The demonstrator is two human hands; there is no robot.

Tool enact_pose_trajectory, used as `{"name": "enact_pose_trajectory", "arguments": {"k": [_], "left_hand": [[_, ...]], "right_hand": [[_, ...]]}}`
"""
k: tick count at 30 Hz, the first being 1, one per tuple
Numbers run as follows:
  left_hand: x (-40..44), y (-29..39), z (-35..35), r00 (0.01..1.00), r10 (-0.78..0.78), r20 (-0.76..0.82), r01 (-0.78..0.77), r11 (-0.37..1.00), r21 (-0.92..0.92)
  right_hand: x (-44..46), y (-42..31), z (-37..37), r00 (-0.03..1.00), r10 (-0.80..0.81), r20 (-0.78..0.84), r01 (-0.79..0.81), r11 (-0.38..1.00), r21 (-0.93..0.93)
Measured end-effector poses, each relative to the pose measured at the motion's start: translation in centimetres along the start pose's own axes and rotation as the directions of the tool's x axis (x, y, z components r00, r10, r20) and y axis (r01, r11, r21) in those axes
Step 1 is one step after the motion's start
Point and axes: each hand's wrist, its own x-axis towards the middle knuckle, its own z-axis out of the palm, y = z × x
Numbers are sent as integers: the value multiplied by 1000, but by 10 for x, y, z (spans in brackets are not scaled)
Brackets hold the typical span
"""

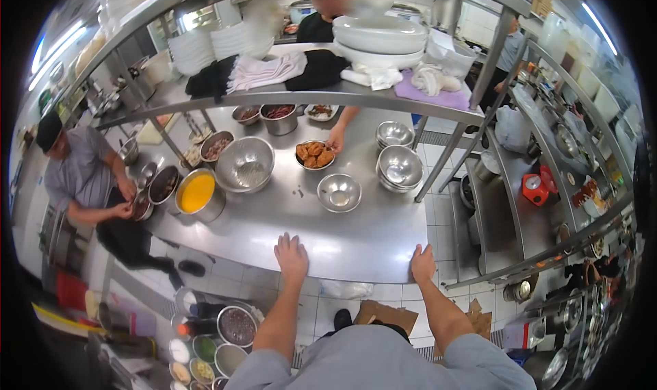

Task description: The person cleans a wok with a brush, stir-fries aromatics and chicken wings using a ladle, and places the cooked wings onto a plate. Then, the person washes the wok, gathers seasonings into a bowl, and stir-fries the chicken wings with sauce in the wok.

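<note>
1. Left hand (pixel 292 256): palm down at the counter's (pixel 356 247) near edge, fingers slightly apart, nothing held.
2. Right hand (pixel 423 263): at the near right corner, fingers curled against the edge; cannot tell whether clamped. Both placements read as support for a lean (judgement).
3. Steel bowl (pixel 339 193): nearest vessel to the hands, upright mid-counter, touched by neither.
4. Bowl (pixel 308 168) of fried pieces (pixel 316 154): nearer the far edge; co-worker's hand (pixel 335 141) at its rim, presumably steadying it.
5. Stacked bowls (pixel 400 167): by the right edge, nested, probably to save room.
6. Pot of yellow liquid (pixel 211 213), large bowl (pixel 245 165): side by side, toward the left edge.
</note>
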Motion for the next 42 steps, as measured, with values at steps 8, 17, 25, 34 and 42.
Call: {"name": "enact_pose_trajectory", "arguments": {"k": [8,17,25,34,42], "left_hand": [[-2,3,4,996,-71,50,70,998,4],[-6,20,-2,988,-135,72,132,990,44],[-6,16,6,984,-171,55,168,984,50],[-4,18,-5,979,-205,24,202,976,77],[-239,76,-129,800,-536,270,566,823,-45]], "right_hand": [[-4,-8,-8,997,67,38,-67,998,2],[6,-25,-10,628,-778,-31,763,623,-172],[6,-134,41,327,-945,-19,885,299,357],[-17,-342,162,440,-390,809,-587,556,588],[-11,-352,193,269,-596,756,-732,383,563]]}}
